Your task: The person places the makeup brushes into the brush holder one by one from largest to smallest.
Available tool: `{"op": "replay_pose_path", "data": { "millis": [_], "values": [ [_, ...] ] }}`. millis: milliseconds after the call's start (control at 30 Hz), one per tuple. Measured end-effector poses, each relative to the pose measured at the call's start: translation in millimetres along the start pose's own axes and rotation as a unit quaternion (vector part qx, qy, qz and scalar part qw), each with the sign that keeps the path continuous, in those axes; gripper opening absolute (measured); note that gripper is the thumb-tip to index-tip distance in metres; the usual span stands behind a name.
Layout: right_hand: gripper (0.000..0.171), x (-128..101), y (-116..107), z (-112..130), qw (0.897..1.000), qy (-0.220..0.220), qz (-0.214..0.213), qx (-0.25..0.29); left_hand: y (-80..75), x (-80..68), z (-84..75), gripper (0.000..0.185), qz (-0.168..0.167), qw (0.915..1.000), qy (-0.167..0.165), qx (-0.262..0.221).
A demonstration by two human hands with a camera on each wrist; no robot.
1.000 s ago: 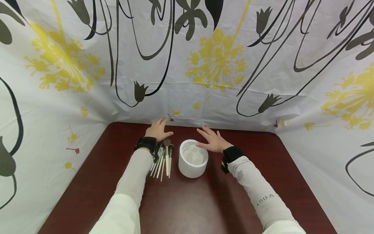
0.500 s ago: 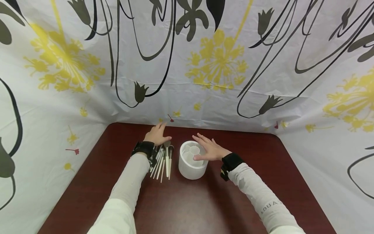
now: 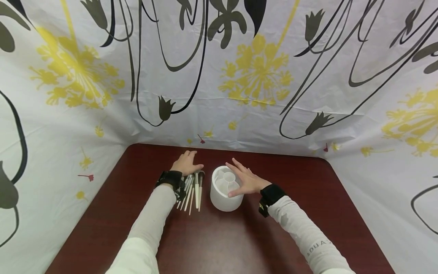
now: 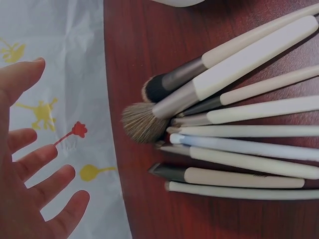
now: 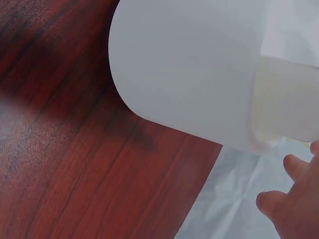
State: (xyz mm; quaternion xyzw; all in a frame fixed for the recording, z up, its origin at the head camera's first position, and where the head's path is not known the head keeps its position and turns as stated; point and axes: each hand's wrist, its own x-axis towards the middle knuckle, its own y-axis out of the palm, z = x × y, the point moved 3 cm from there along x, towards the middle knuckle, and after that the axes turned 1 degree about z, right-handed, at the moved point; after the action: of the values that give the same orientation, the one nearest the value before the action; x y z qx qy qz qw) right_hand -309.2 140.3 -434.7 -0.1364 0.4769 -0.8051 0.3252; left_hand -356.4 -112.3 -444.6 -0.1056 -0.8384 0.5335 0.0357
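Observation:
A white round holder with inner compartments stands on the dark red table; its smooth wall fills the right wrist view. My right hand lies open over the holder's right rim, fingers straight. To the holder's left lies a bunch of several makeup brushes with pale handles, bristles pointing away from me; the brushes fill the left wrist view. My left hand rests flat just beyond the brush heads, its fingers spread; the left hand holds nothing.
A white curtain printed with yellow flowers and black stems walls the table at the back and both sides. Bare table surface stretches toward me in front of the holder and brushes.
My right hand has moved left and toward me, from beside the holder onto its right rim. The left hand has drawn back slightly toward the brush heads.

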Motion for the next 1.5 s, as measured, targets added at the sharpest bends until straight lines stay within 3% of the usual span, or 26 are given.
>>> {"op": "replay_pose_path", "data": {
  "millis": [400,633,1133,1500],
  "values": [
    [0.123,1.0,13.1,-7.0,0.999,-0.002,-0.010,0.037,11.4,-1.6,-4.3,0.063,0.022,0.9997,-0.007,-0.010],
    [0.120,0.9,18.7,-9.7,0.997,-0.001,-0.016,0.071,19.6,-3.5,-1.9,0.061,0.027,0.9993,-0.021,-0.013],
    [0.114,2.1,23.1,-10.8,0.996,-0.001,-0.047,0.081,33.0,-10.4,-1.6,0.056,0.033,0.9977,-0.057,-0.018],
    [0.114,3.1,25.8,-12.9,0.993,0.002,-0.056,0.100,45.3,-5.3,3.4,0.057,0.025,0.9966,-0.076,-0.015]
  ]
}}
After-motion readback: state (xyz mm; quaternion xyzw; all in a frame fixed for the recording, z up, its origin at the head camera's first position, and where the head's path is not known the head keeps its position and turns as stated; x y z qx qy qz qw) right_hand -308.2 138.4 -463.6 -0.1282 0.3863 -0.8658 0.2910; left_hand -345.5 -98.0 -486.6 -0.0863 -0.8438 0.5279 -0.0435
